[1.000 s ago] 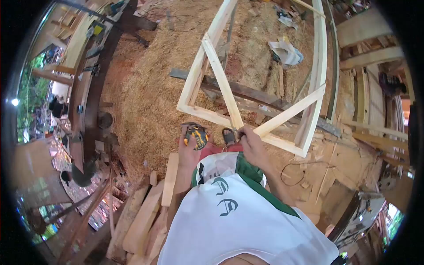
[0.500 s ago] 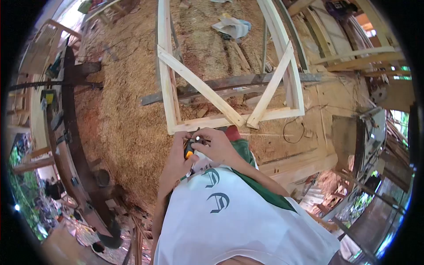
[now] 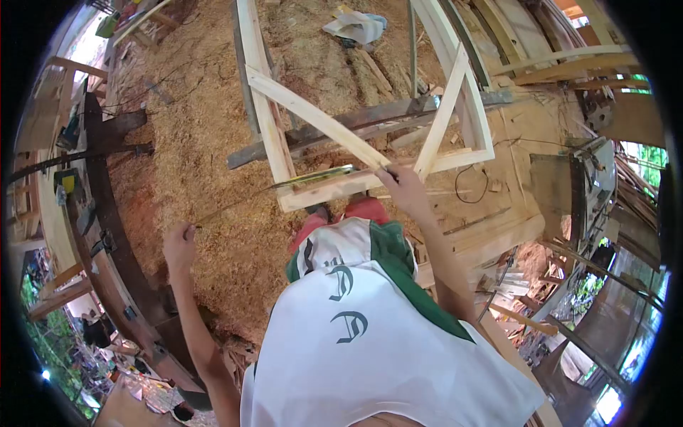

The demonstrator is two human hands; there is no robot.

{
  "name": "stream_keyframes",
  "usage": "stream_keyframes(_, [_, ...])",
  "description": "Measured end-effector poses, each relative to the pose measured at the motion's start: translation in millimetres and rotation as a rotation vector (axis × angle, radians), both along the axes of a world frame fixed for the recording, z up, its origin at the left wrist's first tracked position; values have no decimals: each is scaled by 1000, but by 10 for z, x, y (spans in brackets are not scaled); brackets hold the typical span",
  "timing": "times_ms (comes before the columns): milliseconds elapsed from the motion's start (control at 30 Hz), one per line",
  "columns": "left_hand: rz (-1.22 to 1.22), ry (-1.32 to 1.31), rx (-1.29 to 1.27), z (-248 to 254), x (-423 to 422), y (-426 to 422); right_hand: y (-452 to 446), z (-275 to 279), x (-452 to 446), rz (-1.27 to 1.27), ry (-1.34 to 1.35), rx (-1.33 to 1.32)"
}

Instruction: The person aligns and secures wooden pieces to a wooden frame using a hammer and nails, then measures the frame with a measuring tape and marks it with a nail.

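Note:
The yellow blade of a tape measure [image 3: 313,176] runs across the lower left corner of a pale wooden frame [image 3: 327,193]. Its line thins out toward my left hand [image 3: 179,245], which is closed out to the left above the sawdust. My right hand [image 3: 405,191] is closed at the frame's bottom rail, beside the lower ends of two diagonal braces [image 3: 320,121]. Something dark shows at its fingertips, in line with the blade. Which hand has the tape's case cannot be made out.
The frame lies across a dark beam [image 3: 334,135] over sawdust-covered ground [image 3: 192,164]. A crumpled white bag [image 3: 359,27] lies beyond. Dark timber [image 3: 117,249] with tools stands at left; boards [image 3: 491,242] and a thin cable [image 3: 473,185] are at right.
My hands have moved apart from close together at my waist, the left one out to the left, the right one forward to the frame. The tape blade is now drawn out.

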State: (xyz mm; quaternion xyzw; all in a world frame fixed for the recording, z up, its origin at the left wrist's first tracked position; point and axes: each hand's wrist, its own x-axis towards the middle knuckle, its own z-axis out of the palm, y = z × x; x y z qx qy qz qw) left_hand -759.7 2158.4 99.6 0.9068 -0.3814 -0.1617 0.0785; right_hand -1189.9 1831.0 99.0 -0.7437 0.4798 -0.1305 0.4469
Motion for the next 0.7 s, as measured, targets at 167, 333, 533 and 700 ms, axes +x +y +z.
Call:
stream_keyframes(167, [-92, -71, 199, 68, 28, -541, -218, -220, -725, -344, -24, 244])
stream_keyframes(333, [-198, 138, 378, 27, -574, -1448, -644, -59, -1333, -422, 31, -51])
stream_keyframes(533, [-453, 326, 516, 115, -1164, -2381, -1320, -204, -1536, -59, 196, -264])
stream_keyframes(700, [-464, 409, 513, -263, -1285, -2638, -1770, -531, -1494, 296, 322, -233])
